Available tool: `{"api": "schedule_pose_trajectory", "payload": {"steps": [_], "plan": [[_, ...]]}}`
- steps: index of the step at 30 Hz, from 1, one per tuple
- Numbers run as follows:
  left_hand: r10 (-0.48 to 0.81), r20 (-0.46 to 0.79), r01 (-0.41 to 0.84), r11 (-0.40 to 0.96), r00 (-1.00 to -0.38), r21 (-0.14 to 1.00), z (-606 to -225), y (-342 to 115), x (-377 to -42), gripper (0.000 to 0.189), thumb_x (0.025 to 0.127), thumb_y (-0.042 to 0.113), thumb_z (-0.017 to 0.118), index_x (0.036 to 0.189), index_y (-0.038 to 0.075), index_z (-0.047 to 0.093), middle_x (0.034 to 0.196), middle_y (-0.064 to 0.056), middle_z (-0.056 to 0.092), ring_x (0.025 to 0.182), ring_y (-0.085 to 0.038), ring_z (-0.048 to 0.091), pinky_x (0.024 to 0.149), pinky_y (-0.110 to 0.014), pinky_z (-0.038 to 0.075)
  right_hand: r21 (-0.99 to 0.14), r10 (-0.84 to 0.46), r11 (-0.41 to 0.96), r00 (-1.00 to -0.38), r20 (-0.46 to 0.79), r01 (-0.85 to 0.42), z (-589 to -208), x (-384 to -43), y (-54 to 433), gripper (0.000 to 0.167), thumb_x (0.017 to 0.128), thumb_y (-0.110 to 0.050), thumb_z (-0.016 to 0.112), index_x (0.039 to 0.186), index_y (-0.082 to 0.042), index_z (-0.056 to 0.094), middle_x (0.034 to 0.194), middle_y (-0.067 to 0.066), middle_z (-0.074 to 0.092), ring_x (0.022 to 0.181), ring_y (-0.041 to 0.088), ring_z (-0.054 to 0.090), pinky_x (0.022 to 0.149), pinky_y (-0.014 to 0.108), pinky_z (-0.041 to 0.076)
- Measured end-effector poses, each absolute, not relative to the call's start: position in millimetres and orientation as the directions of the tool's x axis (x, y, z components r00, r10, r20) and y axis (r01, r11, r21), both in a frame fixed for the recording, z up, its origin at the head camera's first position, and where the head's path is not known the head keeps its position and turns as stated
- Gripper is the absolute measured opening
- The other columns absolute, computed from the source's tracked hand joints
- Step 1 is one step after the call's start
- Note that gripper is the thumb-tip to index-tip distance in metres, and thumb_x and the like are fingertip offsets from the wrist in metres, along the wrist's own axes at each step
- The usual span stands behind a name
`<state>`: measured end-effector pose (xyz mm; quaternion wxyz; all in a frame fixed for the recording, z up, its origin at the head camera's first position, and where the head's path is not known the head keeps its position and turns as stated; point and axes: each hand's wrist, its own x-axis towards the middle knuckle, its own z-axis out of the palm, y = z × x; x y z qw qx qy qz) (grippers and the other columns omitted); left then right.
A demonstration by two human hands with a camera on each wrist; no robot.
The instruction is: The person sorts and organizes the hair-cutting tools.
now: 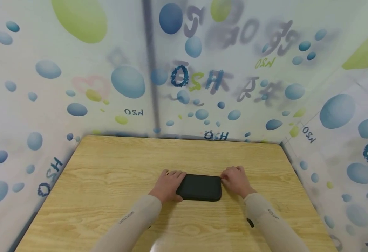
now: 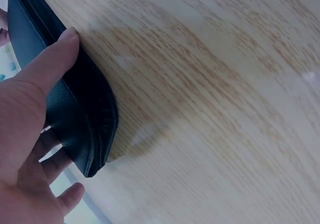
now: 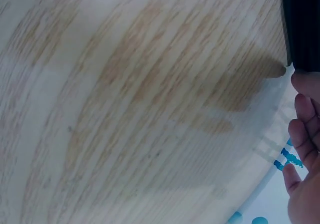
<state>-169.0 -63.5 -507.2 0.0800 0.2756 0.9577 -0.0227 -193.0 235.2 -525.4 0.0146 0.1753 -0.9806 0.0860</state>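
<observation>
A black zip wallet [image 1: 200, 187] with rounded corners lies on the wooden table. My left hand [image 1: 169, 184] grips its left end, thumb along the near edge and fingers over the top and far side. In the left wrist view the wallet [image 2: 67, 111] shows grained leather, with a zip [image 2: 101, 141] running along its edge. My right hand [image 1: 236, 181] pinches at the far right corner, fingers curled. The right wrist view shows thumb and fingertips right at that corner of the wallet [image 3: 304, 26]; what lies between them is hidden.
The wooden table [image 1: 117, 164] reaches to a white wall [image 1: 108, 122] with blue and green spots and lettering at the back, and similar walls flank both sides. Light sleeves cover both forearms, and a dark strap piece [image 1: 250, 222] shows by the right one.
</observation>
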Motion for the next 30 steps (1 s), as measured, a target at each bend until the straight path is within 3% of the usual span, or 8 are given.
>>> {"api": "schedule_pose_trajectory", "payload": {"steps": [13, 19, 30], "plan": [[0.513, -0.165, 0.516, 0.856, -0.842, 0.029, -504.5, -62.0, -167.0, 0.097, 0.072, 0.059, 0.078, 0.150, 0.019, 0.037, 0.149, -0.002, 0.046, 0.136, -0.022, 0.046, 0.114, -0.051, 0.032, -0.073, -0.419, 0.900, -0.899, 0.128, -0.430, -525.0, -193.3, 238.8, 0.008, 0.082, -0.022, 0.078, 0.079, -0.021, 0.071, 0.078, -0.006, 0.067, 0.079, 0.018, 0.059, 0.094, 0.053, 0.041], [0.513, -0.164, 0.516, 0.856, -0.843, 0.023, -506.6, -64.2, -167.6, 0.098, 0.072, 0.060, 0.077, 0.151, 0.019, 0.036, 0.150, -0.001, 0.045, 0.136, -0.021, 0.045, 0.114, -0.051, 0.032, -0.065, -0.452, 0.887, -0.888, 0.086, -0.458, -522.1, -191.2, 245.3, 0.009, 0.083, -0.023, 0.077, 0.079, -0.022, 0.069, 0.078, -0.007, 0.065, 0.081, 0.017, 0.058, 0.095, 0.051, 0.041], [0.525, -0.130, 0.529, 0.849, -0.841, 0.006, -506.5, -65.1, -165.8, 0.096, 0.072, 0.062, 0.076, 0.149, 0.020, 0.037, 0.147, -0.002, 0.048, 0.134, -0.021, 0.048, 0.112, -0.050, 0.033, -0.043, -0.504, 0.860, -0.859, 0.092, -0.509, -520.9, -185.8, 254.5, 0.011, 0.082, -0.024, 0.078, 0.077, -0.024, 0.068, 0.075, -0.011, 0.063, 0.074, 0.010, 0.053, 0.074, 0.035, 0.041]]}}
